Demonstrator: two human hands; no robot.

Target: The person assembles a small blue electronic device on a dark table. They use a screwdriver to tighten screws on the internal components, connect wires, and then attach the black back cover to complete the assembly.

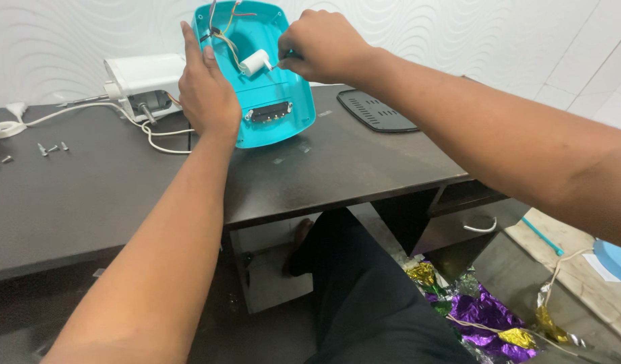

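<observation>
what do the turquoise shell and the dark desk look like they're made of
The turquoise shell looks like moulded plastic: even colour, smooth rounded rim, soft sheen. The left hand steadies it. The dark desk looks like laminated wood board, with faint grain and a dull reflection, though a veneer can't be ruled out.

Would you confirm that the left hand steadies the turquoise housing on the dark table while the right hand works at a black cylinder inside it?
Not quite: the head view shows the cylinder inside the turquoise housing is white, not black. The rest holds: the left hand steadies the housing on the dark table while the right hand works at the cylinder.
</observation>
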